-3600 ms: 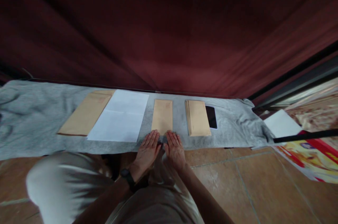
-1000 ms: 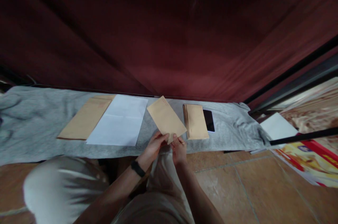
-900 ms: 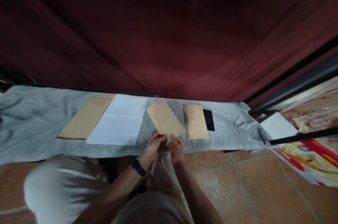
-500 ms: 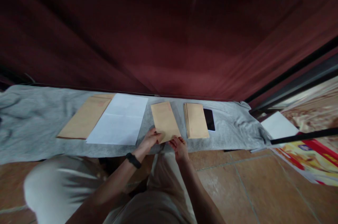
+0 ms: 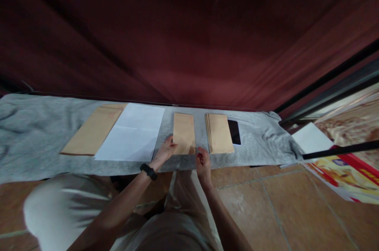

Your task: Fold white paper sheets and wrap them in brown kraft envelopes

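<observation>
- Dark red curtain (image 5: 189, 38) hangs behind a grey cloth (image 5: 35, 140) spread on the tiled floor (image 5: 266, 203)
- One brown envelope (image 5: 184, 132) lies flat on the cloth, between a white sheet (image 5: 133, 132) and a stack of envelopes (image 5: 219, 132)
- Left hand (image 5: 166, 150) touches the envelope's near left corner with loosely curled fingers, gripping nothing that shows
- Right hand (image 5: 202, 161) curls at the near right corner, fingertips at the edge; whether it pinches the paper cannot be told
- Black phone (image 5: 235, 132) sits just right of the stack
- Larger brown envelope (image 5: 91, 130) lies left of the sheet
</observation>
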A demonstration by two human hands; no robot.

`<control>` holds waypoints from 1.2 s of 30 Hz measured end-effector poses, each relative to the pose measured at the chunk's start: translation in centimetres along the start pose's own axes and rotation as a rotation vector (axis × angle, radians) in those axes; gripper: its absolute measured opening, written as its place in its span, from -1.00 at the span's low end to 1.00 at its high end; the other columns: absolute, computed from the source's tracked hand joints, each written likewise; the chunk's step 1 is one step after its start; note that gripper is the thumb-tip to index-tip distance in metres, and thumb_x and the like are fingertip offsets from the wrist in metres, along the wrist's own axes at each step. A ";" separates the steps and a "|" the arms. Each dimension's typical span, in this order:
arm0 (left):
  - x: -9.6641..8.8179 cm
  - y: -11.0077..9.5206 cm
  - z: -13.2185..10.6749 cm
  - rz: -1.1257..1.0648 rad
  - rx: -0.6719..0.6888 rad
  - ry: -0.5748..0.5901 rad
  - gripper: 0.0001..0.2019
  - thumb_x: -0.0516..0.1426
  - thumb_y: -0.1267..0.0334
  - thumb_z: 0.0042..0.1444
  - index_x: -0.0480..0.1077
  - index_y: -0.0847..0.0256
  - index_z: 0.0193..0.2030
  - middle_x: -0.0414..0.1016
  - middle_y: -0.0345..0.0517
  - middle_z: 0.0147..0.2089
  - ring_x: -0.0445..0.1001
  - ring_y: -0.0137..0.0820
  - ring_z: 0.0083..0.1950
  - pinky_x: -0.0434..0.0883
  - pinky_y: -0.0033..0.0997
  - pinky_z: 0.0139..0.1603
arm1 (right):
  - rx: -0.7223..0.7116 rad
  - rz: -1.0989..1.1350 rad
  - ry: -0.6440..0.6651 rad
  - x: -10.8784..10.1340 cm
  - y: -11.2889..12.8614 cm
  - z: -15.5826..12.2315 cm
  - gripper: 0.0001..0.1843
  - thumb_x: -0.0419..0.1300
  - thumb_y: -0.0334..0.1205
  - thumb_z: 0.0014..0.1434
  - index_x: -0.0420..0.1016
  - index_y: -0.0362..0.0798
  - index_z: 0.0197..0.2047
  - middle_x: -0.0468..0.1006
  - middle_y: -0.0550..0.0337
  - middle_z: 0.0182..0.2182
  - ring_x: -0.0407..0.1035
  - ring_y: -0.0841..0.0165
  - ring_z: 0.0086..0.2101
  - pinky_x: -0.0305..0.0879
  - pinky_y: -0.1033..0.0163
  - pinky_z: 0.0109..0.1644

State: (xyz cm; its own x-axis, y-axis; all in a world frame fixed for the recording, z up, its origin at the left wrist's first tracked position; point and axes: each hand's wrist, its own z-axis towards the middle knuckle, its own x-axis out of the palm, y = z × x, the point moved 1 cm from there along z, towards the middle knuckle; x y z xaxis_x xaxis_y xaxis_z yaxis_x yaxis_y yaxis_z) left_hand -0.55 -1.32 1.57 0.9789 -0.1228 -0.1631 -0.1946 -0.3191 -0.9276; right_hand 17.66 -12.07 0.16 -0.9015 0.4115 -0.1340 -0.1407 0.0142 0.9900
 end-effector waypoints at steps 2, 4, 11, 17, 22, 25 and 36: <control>-0.3 -0.2 -0.1 0.064 0.017 -0.018 -0.66 0.23 0.43 -0.12 0.45 0.16 -0.13 0.53 -0.20 -0.40 0.51 -0.28 -0.34 0.39 -0.33 -0.20 | -0.173 -0.206 0.075 0.0 0.7 -0.4 -0.59 0.09 -0.24 0.28 0.49 -0.06 0.16 0.55 -0.03 0.06 0.44 0.21 0.06 0.37 0.01 0.21; -0.5 -0.5 -0.3 0.119 0.033 -0.033 -0.65 0.23 0.42 -0.08 0.46 0.16 -0.08 0.54 -0.19 -0.39 0.51 -0.26 -0.31 0.38 -0.33 -0.17 | -0.305 -0.376 0.196 0.3 1.2 -0.8 -0.55 0.01 -0.29 0.34 0.45 -0.06 0.24 0.50 -0.04 0.17 0.36 0.21 0.19 0.26 0.00 0.33; -0.5 -1.1 -1.4 0.324 0.065 -0.083 -0.57 0.22 0.36 0.06 0.42 0.19 0.11 0.56 -0.08 -0.30 0.55 -0.17 -0.19 0.37 -0.28 -0.07 | -0.474 -0.759 0.357 1.1 0.7 -1.6 -0.52 -0.04 -0.30 0.42 0.33 -0.12 0.35 0.39 -0.05 0.31 0.21 0.20 0.32 0.07 -0.08 0.44; 0.1 -1.5 -2.9 0.656 0.229 -0.143 -0.55 0.12 0.29 0.22 0.34 0.17 0.26 0.51 0.14 0.09 0.51 -0.06 0.09 0.35 -0.15 0.17 | -0.542 -0.820 0.353 0.8 0.0 -1.7 -0.49 -0.01 -0.30 0.42 0.25 -0.09 0.40 0.38 -0.04 0.31 0.22 0.22 0.32 0.07 -0.06 0.44; 2.3 -1.8 -2.4 0.622 0.562 0.038 -0.58 0.02 0.25 0.30 0.37 0.20 0.26 0.31 0.11 0.39 0.19 -0.11 0.45 0.06 -0.08 0.48 | -0.564 -0.797 0.340 0.8 0.0 -1.6 -0.48 -0.02 -0.31 0.42 0.26 -0.08 0.40 0.41 -0.03 0.29 0.25 0.23 0.31 0.11 -0.05 0.43; 3.9 -1.3 -1.4 0.634 0.634 0.174 -0.50 0.02 0.24 0.29 0.27 0.22 0.36 0.17 0.05 0.49 0.00 -0.19 0.54 -0.09 -0.06 0.54 | -0.560 -0.796 0.334 0.9 0.1 -1.6 -0.51 -0.01 -0.30 0.41 0.32 -0.09 0.36 0.46 -0.05 0.25 0.28 0.22 0.29 0.13 -0.06 0.42; 5.7 -1.3 3.5 0.789 0.701 0.165 -0.40 -0.03 0.18 0.32 0.11 0.28 0.47 0.03 0.13 0.54 -0.06 -0.18 0.56 -0.21 -0.02 0.54 | -0.573 -0.830 0.337 0.9 0.2 -1.6 -0.42 -0.01 -0.36 0.39 0.19 -0.02 0.44 0.41 0.01 0.29 0.25 0.21 0.30 0.16 -0.06 0.41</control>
State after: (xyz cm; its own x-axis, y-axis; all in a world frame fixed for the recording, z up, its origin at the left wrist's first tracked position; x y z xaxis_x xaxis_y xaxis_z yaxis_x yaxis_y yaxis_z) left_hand 5.46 1.72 0.63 0.5610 -0.2007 -0.8031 -0.6393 0.5112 -0.5744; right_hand 16.19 -13.17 0.14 -0.4892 0.1952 -0.8501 -0.8562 -0.2933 0.4253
